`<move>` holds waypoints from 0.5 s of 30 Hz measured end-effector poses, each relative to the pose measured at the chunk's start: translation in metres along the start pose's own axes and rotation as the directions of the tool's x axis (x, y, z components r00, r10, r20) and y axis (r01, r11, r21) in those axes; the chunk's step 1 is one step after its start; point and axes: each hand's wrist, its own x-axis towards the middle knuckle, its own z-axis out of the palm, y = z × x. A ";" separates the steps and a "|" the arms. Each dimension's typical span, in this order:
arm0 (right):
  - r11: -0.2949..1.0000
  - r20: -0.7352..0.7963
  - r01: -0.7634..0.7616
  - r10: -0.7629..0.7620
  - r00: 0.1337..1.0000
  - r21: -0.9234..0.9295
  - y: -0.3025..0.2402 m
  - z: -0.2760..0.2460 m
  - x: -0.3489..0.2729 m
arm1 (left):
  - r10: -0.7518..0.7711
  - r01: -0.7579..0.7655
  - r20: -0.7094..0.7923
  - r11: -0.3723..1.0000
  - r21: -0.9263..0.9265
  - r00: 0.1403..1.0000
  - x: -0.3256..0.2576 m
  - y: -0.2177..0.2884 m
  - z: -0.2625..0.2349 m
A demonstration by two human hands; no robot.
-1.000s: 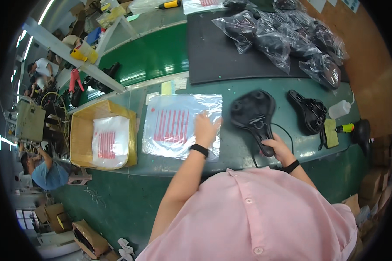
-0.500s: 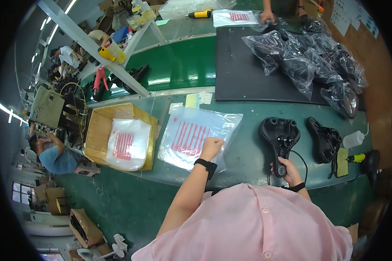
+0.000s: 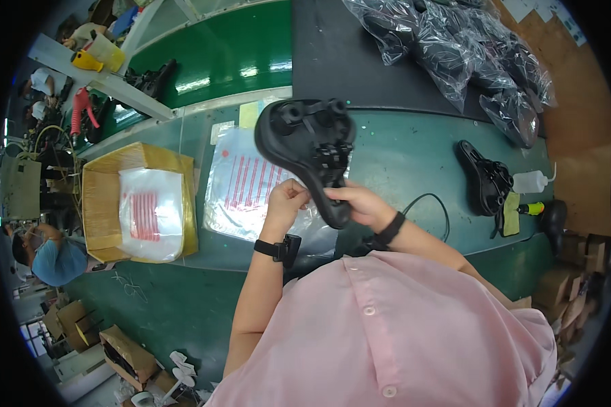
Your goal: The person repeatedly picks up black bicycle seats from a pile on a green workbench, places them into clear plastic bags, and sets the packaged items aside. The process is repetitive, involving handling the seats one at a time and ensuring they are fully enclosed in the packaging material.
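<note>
A black bicycle saddle (image 3: 302, 139), its underside facing up, is held by its narrow nose in my right hand (image 3: 365, 205). The saddle hangs over a flat clear plastic bag (image 3: 234, 183) with red printed stripes. My left hand (image 3: 288, 202) is closed in a pinch at the bag's right part, beside the saddle nose; the fingertips are partly hidden. A second black saddle (image 3: 483, 180) lies underside up on the green table (image 3: 414, 156) to the right.
A yellow-taped box (image 3: 187, 203) with more striped bags stands left. Plastic-wrapped saddles (image 3: 448, 47) lie on a black mat (image 3: 332, 61) at the back right. A white squeeze bottle (image 3: 531, 181) and a green cloth (image 3: 510, 216) sit at right. A loose black cord (image 3: 433, 197) lies near my right forearm.
My right hand has lifted the saddle off the table and carried it left over the bag. My left hand has turned, and its fingers now pinch beside the saddle nose. The view has shifted right.
</note>
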 end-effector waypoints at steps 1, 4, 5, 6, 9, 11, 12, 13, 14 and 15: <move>1.000 -0.017 -0.020 0.021 1.000 0.020 0.003 0.014 0.009 | 0.012 -0.011 -0.017 0.999 0.053 1.000 0.001 0.000 0.002; 0.999 -0.192 -0.023 0.014 0.981 -0.049 0.022 -0.006 0.039 | 0.079 -0.058 -0.075 0.967 0.246 0.994 0.002 -0.006 -0.015; 0.998 -0.256 -0.008 -0.010 0.967 -0.068 0.027 -0.017 0.044 | 0.015 -0.005 -0.093 0.994 0.113 0.996 -0.004 0.000 -0.027; 0.991 -0.282 0.009 -0.047 0.958 -0.135 0.029 -0.026 0.049 | -0.051 0.048 -0.113 0.999 -0.022 0.992 -0.011 0.006 -0.043; 0.943 -0.344 0.070 -0.187 0.920 -0.326 0.025 -0.047 0.043 | -0.070 -0.088 -0.265 0.838 -0.538 0.962 -0.036 0.011 -0.100; 0.914 -0.373 0.068 -0.230 0.899 -0.399 0.016 -0.045 0.035 | -0.102 -0.061 -0.234 0.799 -0.598 0.967 -0.051 0.017 -0.114; 0.900 -0.385 0.075 -0.258 0.886 -0.429 0.012 -0.043 0.031 | -0.134 -0.003 -0.218 0.844 -0.536 0.967 -0.057 0.020 -0.114; 0.830 -0.340 0.127 -0.356 0.870 -0.543 0.007 -0.043 0.026 | -0.168 0.056 -0.201 0.882 -0.469 0.965 -0.061 0.023 -0.110; 0.743 -0.284 0.175 -0.447 0.848 -0.646 0.004 -0.043 0.020 | -0.203 0.116 -0.186 0.911 -0.396 0.961 -0.063 0.024 -0.105; 0.638 -0.214 0.221 -0.531 0.820 -0.738 -0.001 -0.039 0.014 | -0.174 0.095 -0.232 0.944 -0.316 0.957 -0.060 0.021 -0.100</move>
